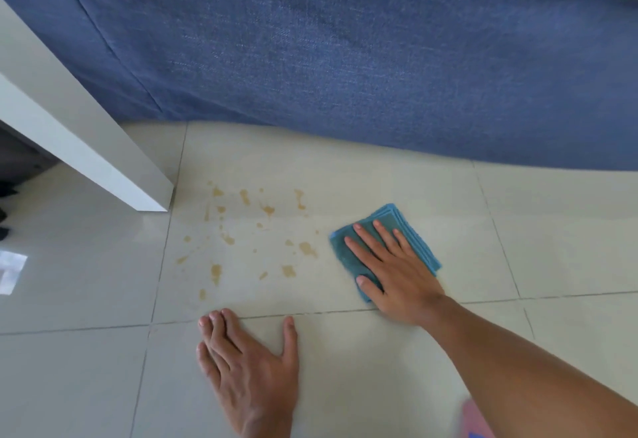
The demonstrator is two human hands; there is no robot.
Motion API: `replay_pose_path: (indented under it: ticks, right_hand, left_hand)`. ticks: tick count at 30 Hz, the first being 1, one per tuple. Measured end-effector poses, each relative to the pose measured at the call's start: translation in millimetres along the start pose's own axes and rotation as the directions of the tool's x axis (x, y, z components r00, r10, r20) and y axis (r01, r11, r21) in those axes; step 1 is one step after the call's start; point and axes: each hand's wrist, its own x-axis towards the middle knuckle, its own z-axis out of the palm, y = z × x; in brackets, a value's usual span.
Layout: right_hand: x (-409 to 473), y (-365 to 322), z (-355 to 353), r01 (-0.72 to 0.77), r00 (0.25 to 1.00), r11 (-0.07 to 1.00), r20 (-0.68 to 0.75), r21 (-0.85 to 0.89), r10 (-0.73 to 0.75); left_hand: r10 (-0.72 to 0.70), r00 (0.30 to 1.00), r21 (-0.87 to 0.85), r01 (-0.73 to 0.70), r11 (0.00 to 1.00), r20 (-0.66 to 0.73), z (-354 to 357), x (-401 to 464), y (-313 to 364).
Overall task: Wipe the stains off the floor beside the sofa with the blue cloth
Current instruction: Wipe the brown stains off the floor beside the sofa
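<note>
Stains lie left of the cloth hand, unwiped.
Right hand presses flat, fingers spread, on the folded blue cloth; stains begin just beside its left edge, ahead of the left hand, which is braced flat and empty; faint residue elsewhere cannot be ruled out.

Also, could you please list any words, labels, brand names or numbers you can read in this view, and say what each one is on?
None: no readable text anywhere in this view.
The blue cloth, the sofa, the floor tiles and the white furniture leg show no lettering.
The pink object at the bottom edge is blurred and cut off; any marking there cannot be read.
</note>
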Motion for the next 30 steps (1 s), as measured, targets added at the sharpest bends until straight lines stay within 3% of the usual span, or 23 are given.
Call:
replay_pose_path:
  ticks: [3, 6, 11, 13, 16, 19, 22, 25, 27, 30]
  right_hand:
    - [30.1, 17.3, -9.1, -0.161, 0.986, 0.987, -0.037, 0.003, 0.161]
    - [76.2, -18.1, -13.6, -0.332, 0.939, 0.939, -0.061, 0.086, 0.338]
    - [24.9, -33.8, 4.8, -0.047, 0.998, 0.998, -0.049, 0.036, 0.049]
    - [5.1, -5.0, 4.1, -0.046, 0.998, 0.999, -0.041, 0.014, 0.047]
    - [34.2, 14.9, -5.4, -0.277, 0.959, 0.961, -0.056, 0.022, 0.278]
    - [70.5, -19.8, -9.4, -0.436, 0.893, 0.892, -0.068, 0.116, 0.445]
    - [38.9, -44.2, 3.1, -0.179, 0.980, 0.981, -0.072, 0.074, 0.184]
    - [-1.1, -22.2, 6.8, 0.008, 1.000, 0.999, -0.028, 0.033, -0.007]
    - [11.4, -3.8, 1.2, -0.071, 0.997, 0.997, -0.039, 0.021, 0.072]
    - [69.4, -15.5, -10.9, -0.344, 0.935, 0.935, -0.063, 0.086, 0.349]
  left_hand:
    - [-0.012, 1.000, 0.002, 0.012, 1.000, 0.027, -1.0, 1.3, -0.5]
    - [-0.008, 1.000, -0.005, 0.008, 1.000, 0.014, -1.3, 2.9, -0.5]
    - [-0.005, 1.000, -0.011, 0.005, 1.000, 0.005, -2.3, 2.1, -1.1]
    - [-0.011, 1.000, -0.009, 0.012, 1.000, 0.014, -3.2, 2.5, 0.1]
    - [-0.008, 1.000, -0.010, 0.009, 1.000, 0.021, -3.2, 3.4, 1.3]
    - [-0.010, 1.000, 0.000, 0.010, 1.000, 0.023, -2.1, 2.7, -1.5]
    - [-0.004, 1.000, -0.008, 0.004, 1.000, 0.005, -1.1, 1.7, -2.4]
    - [-0.006, 1.000, -0.002, 0.006, 1.000, 0.008, -0.8, 2.4, -2.6]
    - [-0.008, 1.000, -0.008, 0.008, 1.000, 0.004, -1.3, 2.7, -0.5]
    - [-0.008, 1.000, -0.003, 0.008, 1.000, 0.021, -1.8, 3.5, 1.3]
